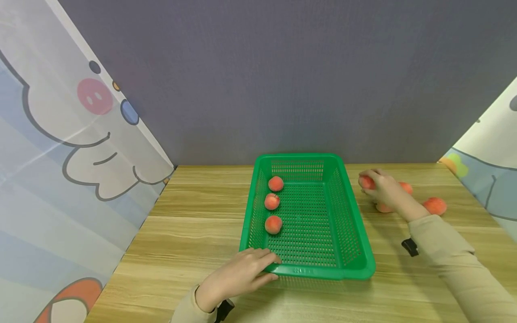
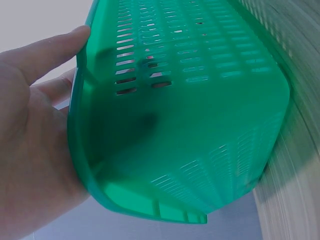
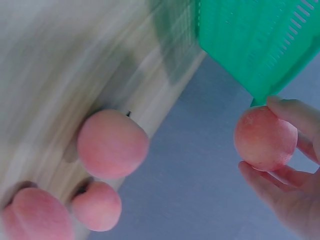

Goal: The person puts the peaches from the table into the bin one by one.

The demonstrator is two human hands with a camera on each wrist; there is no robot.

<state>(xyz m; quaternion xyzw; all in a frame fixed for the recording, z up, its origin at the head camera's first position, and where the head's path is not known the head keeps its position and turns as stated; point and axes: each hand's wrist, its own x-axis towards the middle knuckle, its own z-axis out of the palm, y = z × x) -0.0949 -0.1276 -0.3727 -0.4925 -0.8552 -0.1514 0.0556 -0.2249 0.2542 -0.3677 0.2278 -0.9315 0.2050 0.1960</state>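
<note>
A green plastic basket [image 1: 299,269] with slotted walls stands on the table, and three peaches [image 1: 273,224] lie in a row along its left side. At its near left corner my left hand [image 1: 238,274] grips the rim, fingers over the top and thumb on the outer side. To the right of the basket, my right hand [image 1: 385,190] holds a peach [image 3: 265,138] between thumb and fingers, raised above the table. Near that hand lie more peaches [image 1: 435,206] on the wood, partly hidden by the hand in the head view; the right wrist view shows three.
The wooden table [image 1: 194,233] ends at a grey-purple wall [image 1: 258,80] behind the basket. Cartoon-printed sheets [image 1: 60,179] hang at the left and right sides. The basket's raised right wall stands between my right hand and the basket's inside.
</note>
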